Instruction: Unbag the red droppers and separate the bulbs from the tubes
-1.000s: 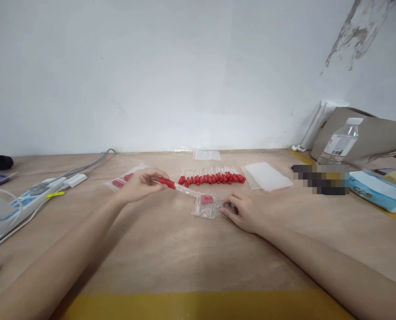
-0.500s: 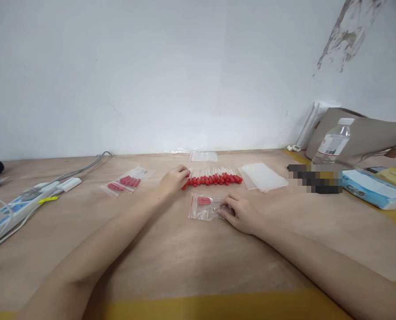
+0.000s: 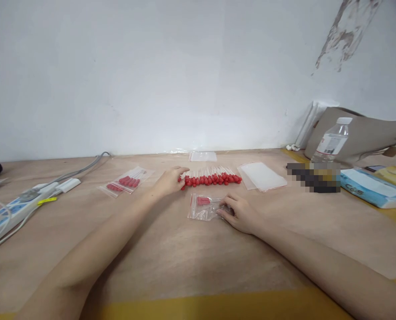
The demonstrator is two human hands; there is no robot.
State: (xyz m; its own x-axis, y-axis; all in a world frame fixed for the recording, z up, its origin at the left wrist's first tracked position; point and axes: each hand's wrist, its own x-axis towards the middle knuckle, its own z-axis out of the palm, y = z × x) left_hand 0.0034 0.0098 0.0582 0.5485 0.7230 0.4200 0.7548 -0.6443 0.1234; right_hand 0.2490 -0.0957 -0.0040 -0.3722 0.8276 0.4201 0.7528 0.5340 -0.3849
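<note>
A row of white sticks with red tips [image 3: 214, 179] lies side by side in the middle of the table, red ends toward me. My left hand [image 3: 172, 181] is at the row's left end, fingers curled, with a red tip showing between thumb and fingers. Nearer to me, my right hand [image 3: 236, 213] is closed on the right end of a clear zip bag [image 3: 203, 213]. Inside that bag, a red piece shows near the left side; the part under my fingers is hidden.
Filled zip bags [image 3: 128, 181] with red-tipped sticks lie at left, beside a power strip [image 3: 18, 206] and cables. Flat clear bags [image 3: 263, 176] are stacked right of the row, another small bag [image 3: 203, 156] behind it. Farther right are a water bottle [image 3: 331, 144] and a blue tissue pack [image 3: 373, 189].
My left hand has moved slightly left, and the red tip between its fingers has shifted with it. My right hand and the bag under it have stayed in place.
</note>
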